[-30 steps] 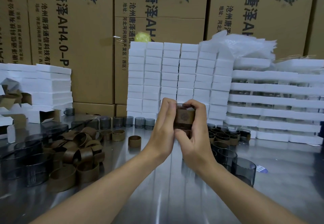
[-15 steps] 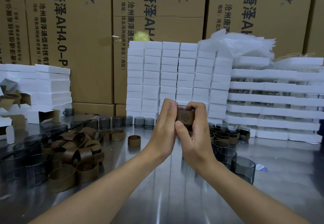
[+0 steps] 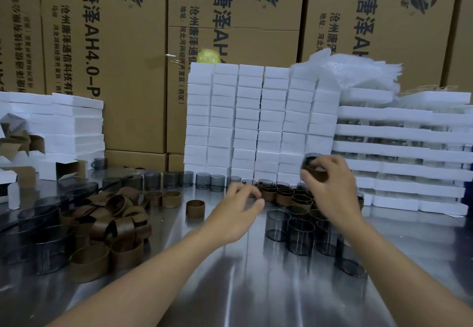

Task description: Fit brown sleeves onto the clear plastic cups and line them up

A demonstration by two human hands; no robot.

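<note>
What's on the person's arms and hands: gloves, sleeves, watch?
Nothing worn shows. Left hand and right hand are bare: no gloves, no rings visible. Left forearm and right forearm are bare down to the frame edge: no sleeves, watch or wristband. The right hand is motion-blurred, so small items there can't be ruled out.

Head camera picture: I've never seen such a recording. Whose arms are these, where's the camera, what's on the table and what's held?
No machine: these are a person's bare arms, filmed by a camera worn on the head, looking forward and down. The right hand grips a sleeved cup above the group of finished cups. The left hand holds nothing, fingers loosely curled. On the metal table lie loose brown sleeves at left and bare clear cups at right. White boxes and cardboard cartons stand behind.
</note>
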